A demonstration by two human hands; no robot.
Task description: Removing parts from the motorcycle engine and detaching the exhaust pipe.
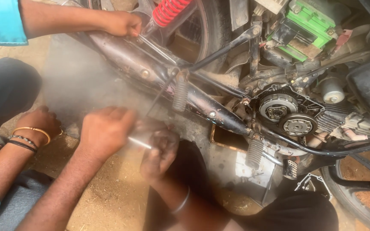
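My left hand (105, 130) reaches in from the lower left, fingers closed round a thin shiny metal rod (140, 143). My right hand (159, 150), dark with grease and wearing a wrist band, curls round the rod's other end just to the right. Both hands are blurred and hover below the motorcycle's dark exhaust pipe (150, 64), near a ribbed footpeg (179, 96). To the right, the engine side stands uncovered, showing round clutch parts (279, 107).
A co-worker in a turquoise shirt holds the frame near the red shock spring (170, 10) with one hand (123, 23); the other hand (37, 124), with bangles, rests low at left. A green battery (309, 25) sits upper right. A tray (223, 137) lies under the engine on sandy ground.
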